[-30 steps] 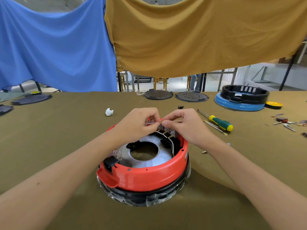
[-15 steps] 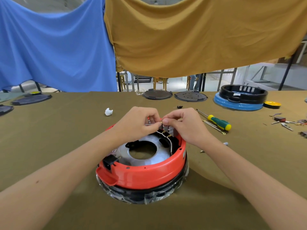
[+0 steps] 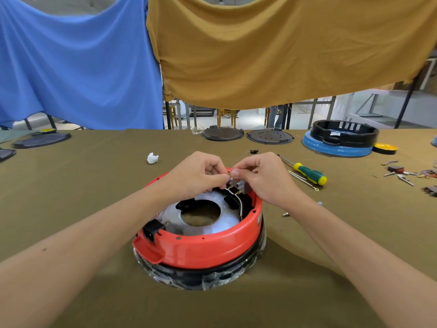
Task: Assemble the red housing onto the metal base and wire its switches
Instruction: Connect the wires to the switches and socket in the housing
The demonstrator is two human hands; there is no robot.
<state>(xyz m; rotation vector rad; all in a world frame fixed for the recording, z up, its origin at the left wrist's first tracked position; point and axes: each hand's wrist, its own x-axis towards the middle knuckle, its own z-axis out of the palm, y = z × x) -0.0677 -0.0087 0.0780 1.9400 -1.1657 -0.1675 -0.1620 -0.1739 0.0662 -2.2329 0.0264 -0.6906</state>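
Note:
A round red housing (image 3: 203,248) sits over a metal base (image 3: 212,223) with a central hole, on a black plastic-wrapped ring, in the middle of the table. At the housing's far rim are small grey switches (image 3: 238,184) with white wires (image 3: 238,200) running down from them. My left hand (image 3: 196,172) and my right hand (image 3: 262,176) meet above the switches, fingertips pinching a thin wire end between them. The exact contact point is partly hidden by the fingers.
A green-and-yellow screwdriver (image 3: 307,172) lies right of the housing, with loose screws (image 3: 286,214) nearby. A white scrap (image 3: 152,158) lies to the left. Black lids (image 3: 222,133), a black ring on a blue base (image 3: 340,140) and small parts (image 3: 402,172) sit farther back and right.
Both hands stayed at the switches on the far rim, with only small fingertip shifts toward each other. The housing has not moved.

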